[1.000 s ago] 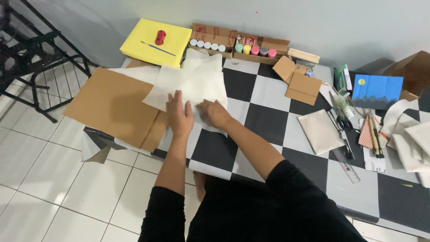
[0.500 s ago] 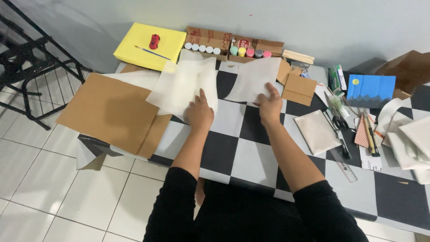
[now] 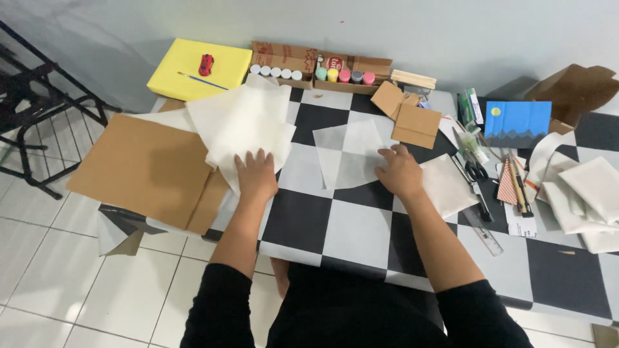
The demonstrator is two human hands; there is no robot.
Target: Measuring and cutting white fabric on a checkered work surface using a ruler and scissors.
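Observation:
My left hand (image 3: 256,175) lies flat, fingers spread, on the near edge of a stack of thin white paper sheets (image 3: 244,120) at the table's left. My right hand (image 3: 400,171) presses flat on the right edge of a single translucent white sheet (image 3: 348,153) spread over the black-and-white checked table (image 3: 342,225). Another white sheet (image 3: 448,187) lies just right of that hand. Both hands hold nothing.
A large brown cardboard sheet (image 3: 145,169) overhangs the left table edge. At the back are a yellow board (image 3: 200,67) with a brush and a red toy, paint pots in a cardboard box (image 3: 316,67), and cardboard pieces (image 3: 409,116). Scissors, ruler, a blue painting (image 3: 518,122) and white cloth (image 3: 583,193) crowd the right.
My right hand has drawn one translucent sheet off the stack and slid it right onto the checked table. My left hand stayed pressing on the stack.

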